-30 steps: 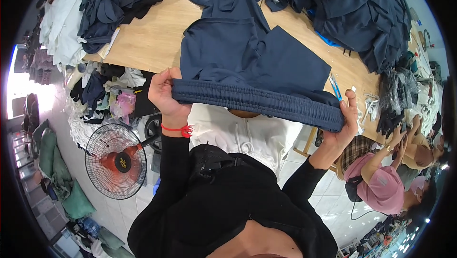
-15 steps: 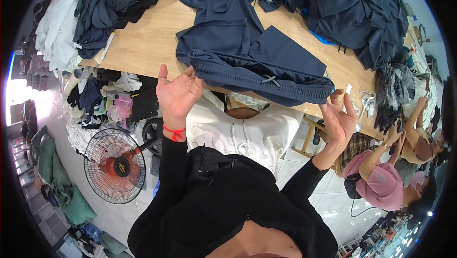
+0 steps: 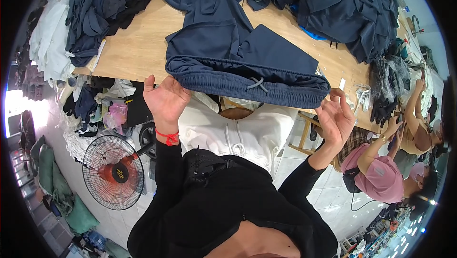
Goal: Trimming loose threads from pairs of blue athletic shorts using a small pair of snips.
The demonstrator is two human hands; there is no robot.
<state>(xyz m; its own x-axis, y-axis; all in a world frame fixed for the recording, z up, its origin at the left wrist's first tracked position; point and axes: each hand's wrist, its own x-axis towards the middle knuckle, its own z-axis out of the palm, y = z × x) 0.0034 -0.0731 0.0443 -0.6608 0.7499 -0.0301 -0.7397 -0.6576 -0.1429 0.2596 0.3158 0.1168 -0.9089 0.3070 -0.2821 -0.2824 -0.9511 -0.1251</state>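
Note:
A pair of navy drawstring trousers lies on the wooden table, its gathered elastic waistband toward me, over the table's near edge. The waistband is spread wide, with a grey cord tied at its middle. My left hand is at the waistband's left end, palm up, thumb sticking out, fingertips hidden behind the cloth. At the right end, my right hand holds the corner with curled fingers near the thumb. The trouser legs stretch away toward the far side.
Navy garments are heaped across the far side of the wooden table. White cloth hangs at the left. A standing fan is at lower left. Two people work at right, one in a pink top. White trousers cover my lap.
The waistband has opened out flatter and wider, its left end moving left. Both hands stay at its ends. The whole view has shifted slightly.

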